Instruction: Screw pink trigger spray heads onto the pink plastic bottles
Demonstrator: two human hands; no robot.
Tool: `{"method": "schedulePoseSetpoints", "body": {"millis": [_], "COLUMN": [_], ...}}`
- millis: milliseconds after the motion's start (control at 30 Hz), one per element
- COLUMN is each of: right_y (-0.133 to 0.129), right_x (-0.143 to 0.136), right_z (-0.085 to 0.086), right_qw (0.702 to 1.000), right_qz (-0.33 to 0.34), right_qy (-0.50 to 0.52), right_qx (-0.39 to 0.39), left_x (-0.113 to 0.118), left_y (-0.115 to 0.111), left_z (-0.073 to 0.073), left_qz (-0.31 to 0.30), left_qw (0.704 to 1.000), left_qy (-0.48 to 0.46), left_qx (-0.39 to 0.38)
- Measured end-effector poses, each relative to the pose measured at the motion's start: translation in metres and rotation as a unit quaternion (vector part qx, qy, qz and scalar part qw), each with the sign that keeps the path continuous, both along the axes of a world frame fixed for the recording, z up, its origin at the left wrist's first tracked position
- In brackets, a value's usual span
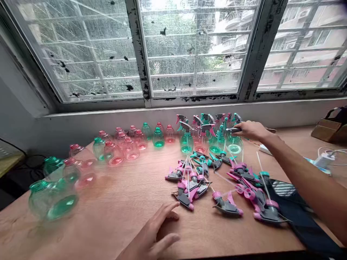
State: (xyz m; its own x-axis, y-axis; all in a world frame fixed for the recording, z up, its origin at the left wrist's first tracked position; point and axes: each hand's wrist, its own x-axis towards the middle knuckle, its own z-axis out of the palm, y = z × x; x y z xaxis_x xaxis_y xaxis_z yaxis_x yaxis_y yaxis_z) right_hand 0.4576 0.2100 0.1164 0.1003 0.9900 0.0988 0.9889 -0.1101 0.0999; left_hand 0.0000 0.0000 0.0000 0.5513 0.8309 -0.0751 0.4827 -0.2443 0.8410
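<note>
At the right end of a group of assembled spray bottles, my right hand (251,130) is closed around the grey and green trigger head of a green spray bottle (234,145). The bottle stands upright on the table. My left hand (154,231) hovers over or rests on the front of the table, fingers apart and holding nothing. Just beyond its fingertips lies a pile of pink and grey trigger sprayer heads (187,193) with thin white tubes. A single pink and grey sprayer head (227,206) lies to the right of the pile.
Several open green and pink bottles stand on the left, including a large green one (52,202). More sprayer heads (260,196) lie beside a dark strap-like item (300,213). At the right are a white plug with cables (324,159) and a brown box (332,126). Windows line the back.
</note>
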Motion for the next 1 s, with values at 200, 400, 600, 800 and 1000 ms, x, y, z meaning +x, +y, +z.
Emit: {"method": "schedulePoseSetpoints", "body": {"millis": [200, 400, 600, 800, 1000], "right_y": [0.001, 0.001, 0.008, 0.024, 0.034], "right_x": [0.006, 0.016, 0.019, 0.02, 0.027], "right_z": [-0.009, -0.02, -0.023, -0.026, -0.032], "right_qw": [0.997, 0.991, 0.985, 0.981, 0.973], "right_qz": [-0.062, -0.112, -0.129, -0.143, -0.161], "right_qy": [-0.011, 0.009, 0.038, 0.051, 0.087], "right_qx": [0.039, 0.073, 0.107, 0.122, 0.138], "left_x": [0.007, 0.079, 0.217, 0.295, 0.292], "left_y": [0.003, 0.046, 0.156, 0.2, 0.191], "left_z": [0.0, 0.049, 0.048, 0.003, -0.014], "left_qz": [-0.022, -0.157, -0.231, -0.248, -0.282], "left_qw": [0.992, 0.905, 0.856, 0.825, 0.807], "left_qy": [0.009, 0.105, 0.2, 0.28, 0.263], "left_qx": [0.122, 0.381, 0.417, 0.423, 0.447]}}
